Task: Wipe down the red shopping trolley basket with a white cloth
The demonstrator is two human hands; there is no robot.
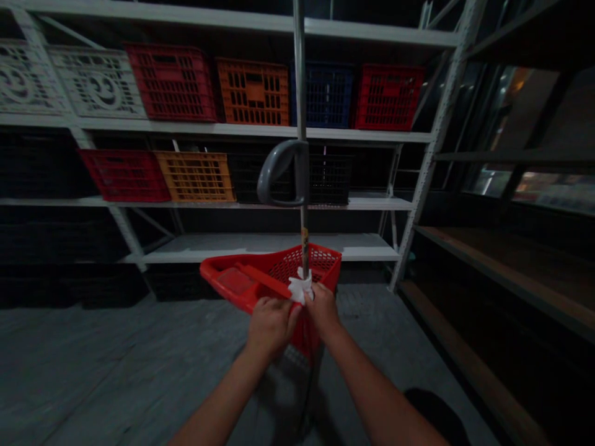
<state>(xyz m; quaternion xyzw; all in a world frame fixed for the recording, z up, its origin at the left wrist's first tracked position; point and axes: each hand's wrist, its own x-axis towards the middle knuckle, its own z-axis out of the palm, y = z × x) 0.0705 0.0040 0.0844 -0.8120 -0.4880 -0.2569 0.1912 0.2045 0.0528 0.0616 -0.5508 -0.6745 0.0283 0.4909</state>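
Observation:
A small red plastic shopping cart with perforated basket walls stands just ahead of me. A metal pole rises upright from its corner, with a grey loop-shaped handle partway up. My right hand is closed around a crumpled white wipe, pressed against the lower pole. My left hand has its fingers curled over the cart's near edge, its thumb close to the wipe. What lies under the left palm is hidden.
White shelving spans the background, holding red, orange crates, blue and white ones. Darker shelves with wooden boards stand close on the right. Grey concrete floor surrounds the cart. A dark round shape shows at lower right.

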